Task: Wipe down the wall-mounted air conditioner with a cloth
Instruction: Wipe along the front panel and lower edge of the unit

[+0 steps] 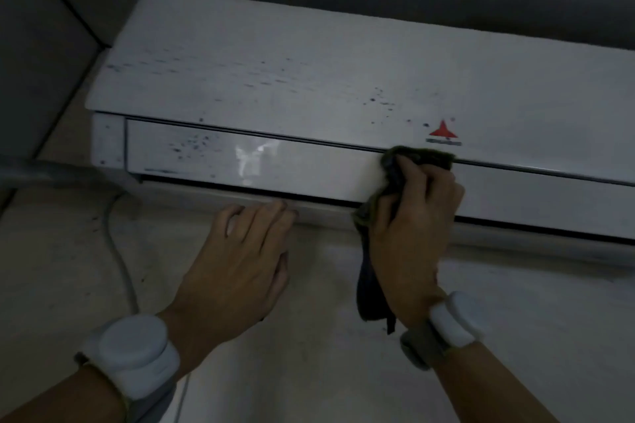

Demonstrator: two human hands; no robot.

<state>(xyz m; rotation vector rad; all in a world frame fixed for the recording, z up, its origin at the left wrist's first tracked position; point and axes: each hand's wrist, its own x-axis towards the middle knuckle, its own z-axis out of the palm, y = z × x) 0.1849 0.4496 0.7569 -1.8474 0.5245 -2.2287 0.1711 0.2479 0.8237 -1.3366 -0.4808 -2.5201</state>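
Wiping in hand: right hand [409, 216] clenches dark cloth [395, 168] against the air conditioner [309, 79] louvre's top edge. Left hand [240, 251], flat and empty, braces underside. Specks leftward need attention next.

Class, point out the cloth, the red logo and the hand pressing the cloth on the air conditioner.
cloth [422, 154]: head view, bunched top edge above the fingers.
red logo [443, 130]: head view, triangle's centre.
right hand [412, 216]: head view, back of hand.

head view | faces up at wall unit [343, 79] | close, at arm's reach
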